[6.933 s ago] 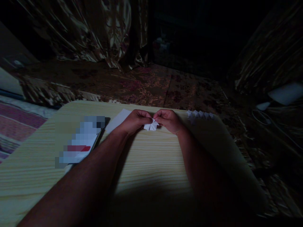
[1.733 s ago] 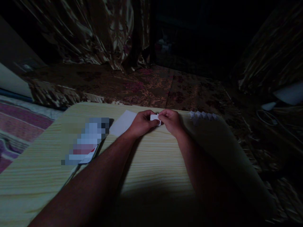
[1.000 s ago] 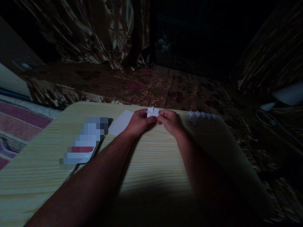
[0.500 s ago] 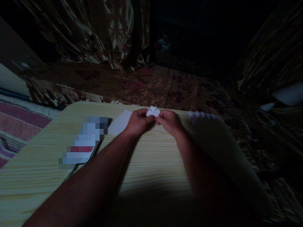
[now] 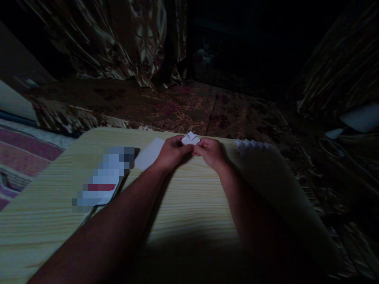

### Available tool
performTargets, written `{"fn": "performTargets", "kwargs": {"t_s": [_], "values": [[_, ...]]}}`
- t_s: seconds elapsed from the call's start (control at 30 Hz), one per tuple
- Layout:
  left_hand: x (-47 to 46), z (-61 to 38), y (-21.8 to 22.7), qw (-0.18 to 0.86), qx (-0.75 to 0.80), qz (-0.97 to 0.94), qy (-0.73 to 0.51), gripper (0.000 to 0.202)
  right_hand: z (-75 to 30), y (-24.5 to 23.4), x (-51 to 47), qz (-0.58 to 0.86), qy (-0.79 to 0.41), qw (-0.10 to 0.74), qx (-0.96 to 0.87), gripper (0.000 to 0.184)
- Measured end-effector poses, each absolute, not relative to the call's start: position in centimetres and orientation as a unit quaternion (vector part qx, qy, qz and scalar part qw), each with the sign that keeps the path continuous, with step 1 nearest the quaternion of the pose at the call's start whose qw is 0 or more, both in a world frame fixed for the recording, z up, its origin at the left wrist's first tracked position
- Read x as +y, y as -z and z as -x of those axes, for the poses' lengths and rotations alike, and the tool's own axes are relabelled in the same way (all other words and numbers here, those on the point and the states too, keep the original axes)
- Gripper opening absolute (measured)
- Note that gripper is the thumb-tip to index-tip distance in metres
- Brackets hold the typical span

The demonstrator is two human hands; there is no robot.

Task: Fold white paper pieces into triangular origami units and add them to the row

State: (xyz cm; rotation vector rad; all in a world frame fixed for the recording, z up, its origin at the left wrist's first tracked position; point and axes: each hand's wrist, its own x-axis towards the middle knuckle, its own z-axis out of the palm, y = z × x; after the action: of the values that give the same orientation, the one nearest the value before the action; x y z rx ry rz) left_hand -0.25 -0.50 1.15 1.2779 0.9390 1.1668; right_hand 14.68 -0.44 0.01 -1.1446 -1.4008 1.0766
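Note:
A small piece of folded white paper is held up near the table's far edge, with creases and pointed flaps showing. My left hand pinches its left side, thumb along the lower edge. On the other side my right hand grips the lower right corner between thumb and fingers. Just left of my left hand lies a flat sheet of white paper, partly covered by that hand. Further right, several small folded paper pieces stand in a row along the far edge.
The light wooden table has rounded corners. On its left lies a blurred, pixelated device, its outline partly behind my left forearm. A patterned cloth and a gold curtain lie beyond. A white cable is at the right.
The folded paper has tilted and its flaps look more spread, showing more of its creased face. Both hands stay almost in place, still pinching it.

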Motion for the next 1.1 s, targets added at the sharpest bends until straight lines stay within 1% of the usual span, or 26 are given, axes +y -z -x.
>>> {"fn": "performTargets", "kwargs": {"t_s": [0.3, 0.8, 1.1], "values": [[-0.16, 0.59, -0.67, 0.564, 0.398, -0.526, -0.497, 0.027, -14.67, -0.66, -0.84, 0.471, -0.462, 0.492, -0.568, 0.009], [-0.26, 0.64, -0.73, 0.557, 0.403, -0.534, -0.492, 0.03, -14.66, -0.37, -0.8, 0.497, -0.427, 0.488, -0.577, 0.009], [-0.44, 0.44, -0.95, 0.574, 0.392, -0.531, -0.485, 0.022, -14.48, 0.26, -0.44, 0.473, -0.412, 0.518, -0.582, 0.007]]}}
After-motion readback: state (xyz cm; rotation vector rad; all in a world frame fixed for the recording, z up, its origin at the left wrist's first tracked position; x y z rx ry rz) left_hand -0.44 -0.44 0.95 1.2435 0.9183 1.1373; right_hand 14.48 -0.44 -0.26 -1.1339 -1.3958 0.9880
